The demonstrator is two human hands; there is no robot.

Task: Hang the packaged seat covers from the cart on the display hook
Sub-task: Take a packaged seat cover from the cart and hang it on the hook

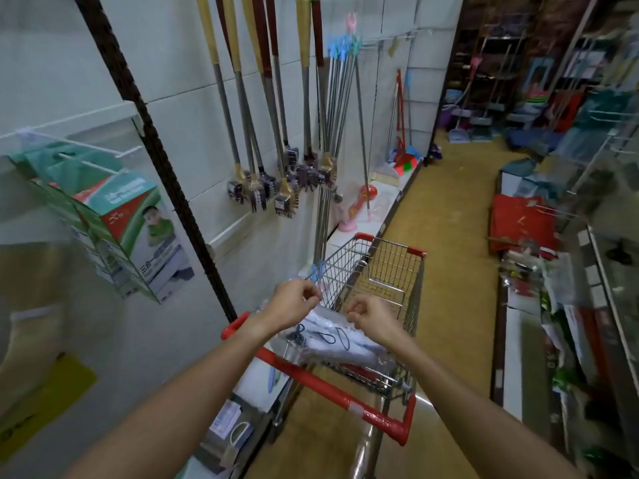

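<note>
A clear plastic package of seat covers (332,340) with dark cords showing through it lies across the near end of the red-handled wire cart (390,267). My left hand (292,302) pinches the package's top edge on the left, and my right hand (371,314) pinches it on the right, both over the cart basket. White display hooks (100,150) stick out from the wall panel at the upper left, carrying green and red packaged goods (131,229).
Long-handled brushes (276,133) and metal poles (340,108) hang on the white wall ahead of the cart. The aisle floor (456,236) runs forward on the right, lined by a low shelf with packaged goods (560,305). Dustpans and brooms stand at the far end.
</note>
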